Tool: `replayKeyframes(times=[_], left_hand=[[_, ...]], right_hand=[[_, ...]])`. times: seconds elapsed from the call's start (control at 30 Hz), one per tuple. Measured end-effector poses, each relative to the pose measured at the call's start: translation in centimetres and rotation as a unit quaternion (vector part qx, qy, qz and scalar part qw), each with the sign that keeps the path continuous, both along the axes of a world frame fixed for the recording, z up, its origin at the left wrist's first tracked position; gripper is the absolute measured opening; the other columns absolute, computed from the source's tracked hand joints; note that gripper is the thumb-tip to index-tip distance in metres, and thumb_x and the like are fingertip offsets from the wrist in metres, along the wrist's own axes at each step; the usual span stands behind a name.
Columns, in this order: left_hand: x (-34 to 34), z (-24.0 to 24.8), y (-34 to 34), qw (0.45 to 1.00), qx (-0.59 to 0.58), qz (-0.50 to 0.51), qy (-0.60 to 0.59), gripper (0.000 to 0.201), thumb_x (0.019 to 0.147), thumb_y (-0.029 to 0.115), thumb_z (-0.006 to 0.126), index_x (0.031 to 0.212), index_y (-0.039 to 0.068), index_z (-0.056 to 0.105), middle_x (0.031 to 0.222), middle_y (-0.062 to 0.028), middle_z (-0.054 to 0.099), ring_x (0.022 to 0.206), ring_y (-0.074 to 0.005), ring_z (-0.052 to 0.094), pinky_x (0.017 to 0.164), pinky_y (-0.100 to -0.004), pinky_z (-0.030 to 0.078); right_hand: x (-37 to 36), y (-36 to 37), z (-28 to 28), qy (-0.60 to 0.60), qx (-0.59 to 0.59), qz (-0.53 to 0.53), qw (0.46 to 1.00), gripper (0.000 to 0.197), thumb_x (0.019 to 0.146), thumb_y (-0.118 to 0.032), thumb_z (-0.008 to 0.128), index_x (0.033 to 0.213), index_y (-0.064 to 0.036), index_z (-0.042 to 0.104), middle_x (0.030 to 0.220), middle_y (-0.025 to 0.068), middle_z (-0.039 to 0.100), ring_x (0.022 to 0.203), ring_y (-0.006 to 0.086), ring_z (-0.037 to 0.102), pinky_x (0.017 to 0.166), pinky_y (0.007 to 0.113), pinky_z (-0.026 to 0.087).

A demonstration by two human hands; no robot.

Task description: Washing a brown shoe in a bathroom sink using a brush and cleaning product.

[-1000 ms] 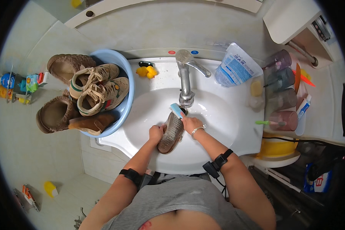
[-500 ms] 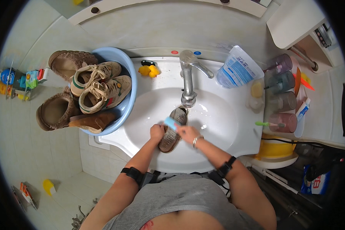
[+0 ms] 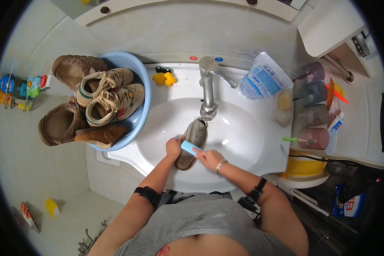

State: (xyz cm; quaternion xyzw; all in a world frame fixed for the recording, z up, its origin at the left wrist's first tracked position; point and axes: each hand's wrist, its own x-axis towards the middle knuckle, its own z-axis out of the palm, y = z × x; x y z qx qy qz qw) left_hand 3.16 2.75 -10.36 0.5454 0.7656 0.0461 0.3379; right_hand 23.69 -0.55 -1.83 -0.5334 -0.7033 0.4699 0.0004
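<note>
A brown shoe (image 3: 197,131) lies sole up in the white sink (image 3: 253,141), tilted, its far end under the tap (image 3: 207,87). My left hand (image 3: 174,147) is closed on the shoe's left edge, steadying it. In my right hand (image 3: 210,159) is a light blue scrubbing brush (image 3: 188,146), gripped by its near end. The brush lies across the middle of the sole; its bristles are hidden beneath it. Whitish wet streaks show on the sole.
At the left, a blue basin (image 3: 146,100) holds sneakers (image 3: 115,104) and furry brown slippers (image 3: 59,121). Yellow rubber ducks (image 3: 165,79) sit at the sink's back left. A detergent pouch (image 3: 264,79), soap (image 3: 284,101) and several cups (image 3: 313,114) stand on the right.
The brush and my right hand have shifted a little toward me along the sole. My left hand keeps its hold on the shoe, which stays almost in place.
</note>
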Motion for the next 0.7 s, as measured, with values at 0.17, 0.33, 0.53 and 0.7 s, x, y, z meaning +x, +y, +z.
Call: replayKeyframes(times=[0.17,0.33,0.53,0.7], left_hand=[[1.3,0.5,0.8,1.0,0.018,-0.011,0.008,0.05,0.089,0.038,0.048,0.071,-0.006,0.064,0.075,-0.0283,0.06,0.075,-0.0431,0.059,0.072,-0.0474,0.046],[1.1,3.5,-0.1,0.967,-0.058,0.099,-0.227,0.04,0.086,0.034,0.056,0.093,-0.005,0.061,0.088,-0.0175,0.065,0.072,-0.0312,0.063,0.066,-0.0411,0.048],[2.3,6.6,-1.0,0.788,-0.247,0.199,-0.527,0.041,0.073,0.004,0.064,0.111,-0.003,0.052,0.097,-0.0141,0.061,0.087,-0.0249,0.062,0.076,-0.0359,0.052],[2.2,5.1,-2.1,0.754,-0.202,0.274,-0.562,0.037,0.073,-0.002,0.058,0.109,-0.005,0.051,0.099,-0.0154,0.06,0.09,-0.0268,0.062,0.081,-0.0395,0.052]], right_hand=[[3.5,3.8,-4.4,-0.115,0.099,-0.086,0.985,0.031,0.091,-0.034,0.041,0.119,-0.0336,0.056,0.08,0.012,0.065,0.069,0.0328,0.062,0.063,0.045,0.048],[3.0,5.4,-4.2,-0.107,0.066,-0.113,0.986,0.035,0.092,-0.034,0.04,0.125,-0.0305,0.05,0.091,0.0141,0.064,0.079,0.0333,0.061,0.068,0.046,0.047],[1.6,3.9,-3.6,-0.094,0.052,-0.174,0.979,0.037,0.091,-0.035,0.043,0.126,-0.0278,0.049,0.088,0.0137,0.064,0.076,0.0341,0.061,0.068,0.045,0.048],[2.4,-2.0,0.8,-0.033,0.009,-0.05,0.998,0.033,0.091,-0.038,0.044,0.122,-0.0344,0.052,0.08,0.013,0.065,0.069,0.0344,0.062,0.064,0.045,0.048]])
